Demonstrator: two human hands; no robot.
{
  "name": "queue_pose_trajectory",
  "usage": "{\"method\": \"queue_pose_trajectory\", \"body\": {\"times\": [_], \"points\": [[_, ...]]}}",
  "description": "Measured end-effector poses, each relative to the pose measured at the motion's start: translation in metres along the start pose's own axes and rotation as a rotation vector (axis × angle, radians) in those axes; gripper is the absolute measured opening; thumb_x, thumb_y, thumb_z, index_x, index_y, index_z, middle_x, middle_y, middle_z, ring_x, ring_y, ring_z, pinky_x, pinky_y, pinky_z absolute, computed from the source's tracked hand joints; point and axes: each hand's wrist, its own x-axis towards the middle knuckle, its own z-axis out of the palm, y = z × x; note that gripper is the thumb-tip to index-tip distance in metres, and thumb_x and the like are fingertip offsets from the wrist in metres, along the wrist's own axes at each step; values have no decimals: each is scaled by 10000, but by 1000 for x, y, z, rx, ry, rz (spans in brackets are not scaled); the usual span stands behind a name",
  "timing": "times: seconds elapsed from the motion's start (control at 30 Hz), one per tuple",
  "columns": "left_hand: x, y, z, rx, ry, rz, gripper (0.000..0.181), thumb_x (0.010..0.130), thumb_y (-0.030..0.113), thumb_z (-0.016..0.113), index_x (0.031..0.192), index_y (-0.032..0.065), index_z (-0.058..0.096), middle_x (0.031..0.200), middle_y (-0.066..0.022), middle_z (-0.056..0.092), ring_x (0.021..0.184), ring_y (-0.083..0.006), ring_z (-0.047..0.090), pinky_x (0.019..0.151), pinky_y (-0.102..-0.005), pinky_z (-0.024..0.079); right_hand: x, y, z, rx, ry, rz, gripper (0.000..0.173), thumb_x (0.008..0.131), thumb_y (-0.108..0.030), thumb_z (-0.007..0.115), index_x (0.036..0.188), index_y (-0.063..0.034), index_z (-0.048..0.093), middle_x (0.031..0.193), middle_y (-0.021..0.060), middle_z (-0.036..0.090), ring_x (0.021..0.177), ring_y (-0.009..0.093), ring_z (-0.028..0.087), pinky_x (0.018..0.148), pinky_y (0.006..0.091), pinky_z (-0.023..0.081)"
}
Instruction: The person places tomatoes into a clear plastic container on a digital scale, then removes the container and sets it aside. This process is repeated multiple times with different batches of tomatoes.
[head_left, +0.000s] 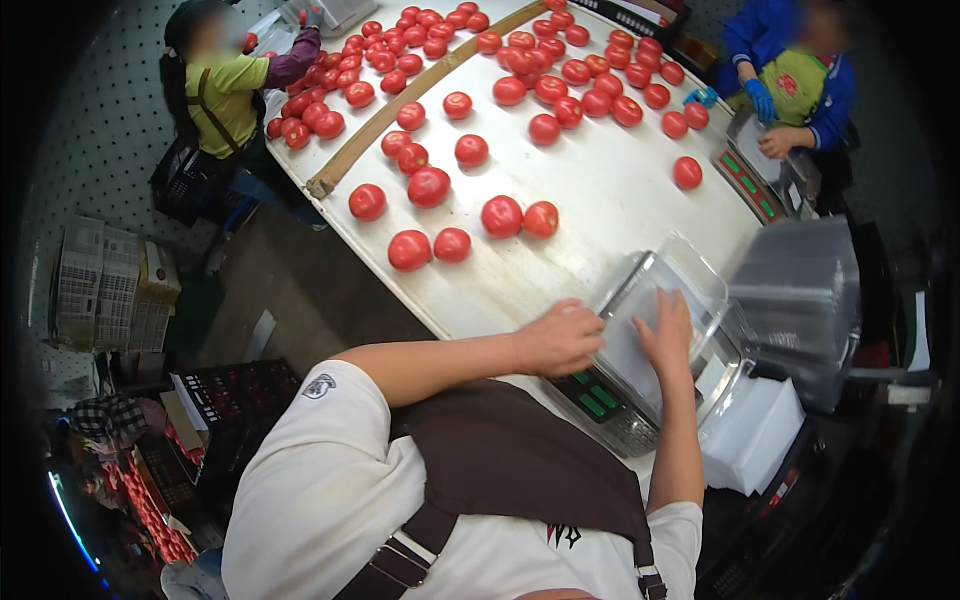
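A clear plastic tray with a white sheet in it rests on a digital scale in front of me. My right hand reaches into the tray, its fingers apart over the sheet. Beside the tray's left rim is my left hand, fingers curled and blurred; whether it grips the rim is unclear. Up the table from my hands lie loose red tomatoes, the closest pair being one tomato and a smaller tomato.
The white table has a wooden divider. Nested clear trays stand at right, above a stack of white sheets. One co-worker is at the far left; another sits by a second scale. Crates stand behind left.
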Motion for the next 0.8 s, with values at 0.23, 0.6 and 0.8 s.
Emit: {"method": "queue_pose_trajectory", "body": {"times": [0.23,0.6,0.8], "points": [[-82,-237,-121,311,123,-599,399,843,211,725,1196,72,600,1176,-189,586,1051,-366,581,910,-466,470,27,-125,-5,567,-73,147,470,861,-130,692,1292,-15,543,1347,207,537,1222,348,539,1008,414,449],[-17,-409,-126,212,-267,-956,759,780,310,802,1436,187,440,1412,-179,401,1246,-394,481,988,-497,500,180,-196,165,-185,-257,-185,676,763,-54,725,1383,-150,473,1438,162,379,1204,391,502,877,419,551],[-13,-418,-122,247,-219,-871,741,715,287,805,1372,113,510,1268,-226,509,1122,-435,552,960,-470,510,179,-200,127,834,-254,754,573,889,-295,697,1367,-80,465,1237,184,593,1038,349,636,851,399,553]]}}
